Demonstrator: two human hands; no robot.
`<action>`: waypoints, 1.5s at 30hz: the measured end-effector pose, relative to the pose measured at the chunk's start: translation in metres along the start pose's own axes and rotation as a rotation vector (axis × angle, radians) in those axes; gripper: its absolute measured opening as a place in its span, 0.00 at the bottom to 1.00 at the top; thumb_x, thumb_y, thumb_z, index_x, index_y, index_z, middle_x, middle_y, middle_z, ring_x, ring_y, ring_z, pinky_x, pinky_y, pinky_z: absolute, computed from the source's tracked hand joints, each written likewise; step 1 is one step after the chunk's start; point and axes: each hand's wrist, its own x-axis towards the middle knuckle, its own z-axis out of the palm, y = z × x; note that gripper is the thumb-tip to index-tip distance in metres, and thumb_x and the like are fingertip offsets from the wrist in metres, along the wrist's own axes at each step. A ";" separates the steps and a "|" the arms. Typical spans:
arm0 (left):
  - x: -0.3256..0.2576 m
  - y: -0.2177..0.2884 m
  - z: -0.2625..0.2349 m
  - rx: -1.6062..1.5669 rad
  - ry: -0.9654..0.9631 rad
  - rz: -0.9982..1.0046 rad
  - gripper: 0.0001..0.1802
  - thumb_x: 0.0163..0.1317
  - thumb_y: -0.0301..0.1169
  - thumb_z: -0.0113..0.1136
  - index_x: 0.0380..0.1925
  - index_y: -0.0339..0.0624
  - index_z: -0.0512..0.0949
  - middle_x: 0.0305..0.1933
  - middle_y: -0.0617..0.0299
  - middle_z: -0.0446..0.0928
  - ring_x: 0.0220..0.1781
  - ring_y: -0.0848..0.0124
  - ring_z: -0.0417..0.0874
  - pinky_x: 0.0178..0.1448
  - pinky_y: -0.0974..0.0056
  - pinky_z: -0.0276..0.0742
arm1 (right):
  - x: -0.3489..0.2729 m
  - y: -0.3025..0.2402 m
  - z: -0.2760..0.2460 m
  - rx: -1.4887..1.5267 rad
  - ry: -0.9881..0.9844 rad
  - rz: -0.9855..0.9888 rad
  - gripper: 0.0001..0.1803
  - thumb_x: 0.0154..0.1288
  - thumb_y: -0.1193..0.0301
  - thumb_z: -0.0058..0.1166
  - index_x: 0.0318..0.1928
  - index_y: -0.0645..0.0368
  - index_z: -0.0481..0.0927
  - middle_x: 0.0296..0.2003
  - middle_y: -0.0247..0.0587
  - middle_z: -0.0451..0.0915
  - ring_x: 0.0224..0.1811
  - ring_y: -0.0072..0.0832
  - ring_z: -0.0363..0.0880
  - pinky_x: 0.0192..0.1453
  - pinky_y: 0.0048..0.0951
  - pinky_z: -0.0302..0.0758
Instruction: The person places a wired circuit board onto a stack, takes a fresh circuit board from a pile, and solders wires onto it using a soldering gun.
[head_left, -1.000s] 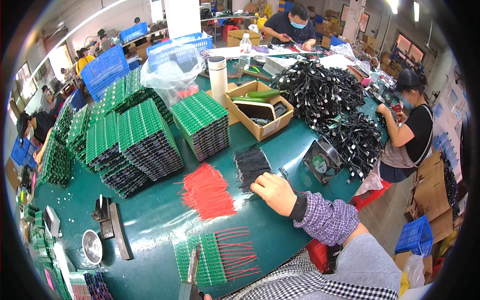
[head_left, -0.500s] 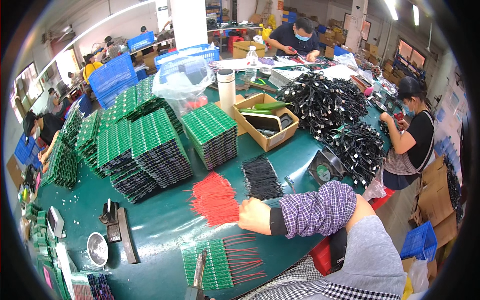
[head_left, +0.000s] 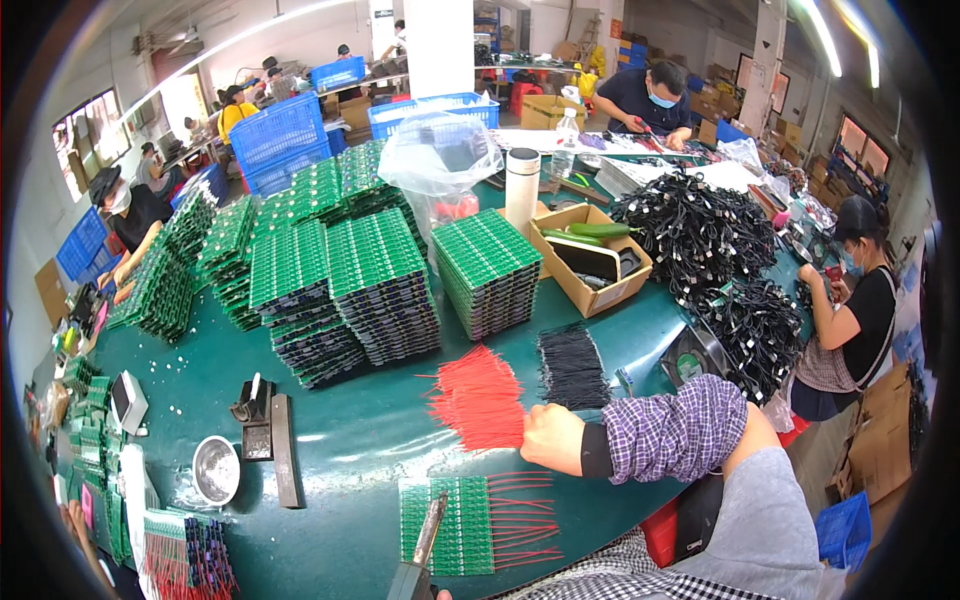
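My right hand (head_left: 553,438) is closed at the lower right edge of a pile of red wires (head_left: 478,400). Its fingertips are hidden, so what they pinch does not show. Beyond it lies a bundle of black wires (head_left: 573,370). Near me is a green circuit board panel (head_left: 462,530), with a row of red wires (head_left: 525,530) sticking out from its right side. Over this panel slants a grey-bodied tool with a stained metal shaft (head_left: 430,530), perhaps a soldering iron. Only a fingertip of my left hand (head_left: 444,595) shows beside it at the lower edge.
Tall stacks of green circuit boards (head_left: 375,270) stand at the back left. A cardboard box (head_left: 600,285), a thermos (head_left: 521,190), a fan (head_left: 695,355) and heaped black cables (head_left: 700,230) lie beyond my right arm. A metal bowl (head_left: 215,470) sits left. Co-workers (head_left: 645,105) work around the table.
The whole view has shifted, so the scene sits farther right. My right hand stays closed at the red wire pile, and the tool remains over the board panel.
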 end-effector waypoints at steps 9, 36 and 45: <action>0.005 -0.014 -0.002 0.022 -0.010 0.009 0.23 0.53 0.22 0.75 0.48 0.29 0.79 0.36 0.56 0.83 0.26 0.71 0.80 0.30 0.64 0.78 | -0.004 -0.005 0.004 -0.106 -0.030 0.000 0.07 0.45 0.66 0.58 0.19 0.54 0.83 0.26 0.36 0.75 0.34 0.32 0.74 0.29 0.31 0.69; 0.009 0.024 -0.003 -0.073 -0.242 -0.025 0.22 0.55 0.13 0.62 0.52 0.28 0.75 0.44 0.53 0.78 0.30 0.68 0.77 0.31 0.65 0.74 | -0.018 0.008 -0.015 0.034 0.084 0.062 0.08 0.48 0.70 0.57 0.30 0.61 0.82 0.30 0.38 0.75 0.37 0.33 0.75 0.35 0.30 0.75; 0.013 0.033 0.004 0.070 -0.194 -0.254 0.20 0.57 0.20 0.68 0.51 0.33 0.79 0.44 0.58 0.82 0.34 0.72 0.78 0.37 0.66 0.76 | -0.007 -0.053 0.008 0.890 0.608 0.232 0.17 0.50 0.83 0.62 0.43 0.62 0.82 0.36 0.38 0.78 0.38 0.34 0.80 0.39 0.33 0.80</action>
